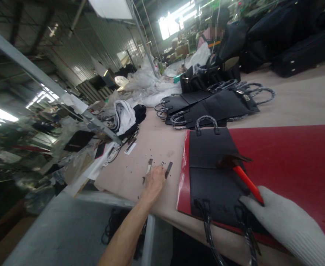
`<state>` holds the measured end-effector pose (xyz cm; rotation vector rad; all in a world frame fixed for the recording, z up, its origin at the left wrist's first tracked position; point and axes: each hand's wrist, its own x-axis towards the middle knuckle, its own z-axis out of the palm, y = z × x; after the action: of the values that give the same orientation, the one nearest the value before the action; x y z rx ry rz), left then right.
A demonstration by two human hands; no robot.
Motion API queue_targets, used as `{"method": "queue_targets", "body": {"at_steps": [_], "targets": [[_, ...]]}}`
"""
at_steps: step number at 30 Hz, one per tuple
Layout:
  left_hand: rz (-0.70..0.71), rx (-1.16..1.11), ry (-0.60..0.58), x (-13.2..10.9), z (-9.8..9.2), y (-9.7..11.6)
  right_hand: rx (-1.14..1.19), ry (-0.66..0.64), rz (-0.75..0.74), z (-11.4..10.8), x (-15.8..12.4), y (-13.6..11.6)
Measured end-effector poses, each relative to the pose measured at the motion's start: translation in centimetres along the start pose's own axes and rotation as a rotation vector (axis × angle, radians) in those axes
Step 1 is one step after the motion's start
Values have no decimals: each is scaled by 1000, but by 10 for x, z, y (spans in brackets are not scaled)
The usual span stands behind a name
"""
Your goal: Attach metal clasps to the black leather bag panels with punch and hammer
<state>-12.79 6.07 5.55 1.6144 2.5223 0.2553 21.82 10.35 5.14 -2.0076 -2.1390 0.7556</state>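
My right hand (pixel 278 212), in a white knit glove, is closed round the orange-red handle of a hammer (pixel 247 181). The hammer's dark head is above a flat black bag panel (pixel 215 151) that lies on a red board (pixel 287 159). Wrapped handles (pixel 206 120) stick out at both ends of the panel. My bare left hand (pixel 155 179) is down on the table left of the board, its fingers curled among small metal tools. A flat metal strip (pixel 168 170) lies at its right and another metal tool (pixel 149 167) at its left. What its fingertips hold is hidden.
Behind the board lies a pile of black bag panels (pixel 212 105) with wrapped handles. Black bags (pixel 303 48) stand at the back right, near a person. A slanted metal post (pixel 95 123) rises at the table's left edge, beside a grey-white cloth bundle (pixel 125 118) and clear plastic.
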Motion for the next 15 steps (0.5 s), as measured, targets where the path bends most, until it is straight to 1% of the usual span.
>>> {"method": "queue_targets", "body": {"at_steps": [2, 4, 8, 10, 13, 15], "targets": [[-40, 13, 11, 9, -3, -7, -28, -74, 65, -3, 0, -4], [-71, 4, -19, 23, -6, -14, -59, -103, 92, -6, 1, -8], [-119, -70, -176, 54, -9, -23, -130, -93, 106, -9, -5, -16], [-115, -132, -244, 64, -9, -25, -147, -76, 101, -11, -8, -21], [-83, -267, -298, 66, -14, -26, -153, -61, 109, -12, -12, -25], [-52, -380, -298, 57, -19, -23, -149, -52, 121, -12, -13, -26]]}}
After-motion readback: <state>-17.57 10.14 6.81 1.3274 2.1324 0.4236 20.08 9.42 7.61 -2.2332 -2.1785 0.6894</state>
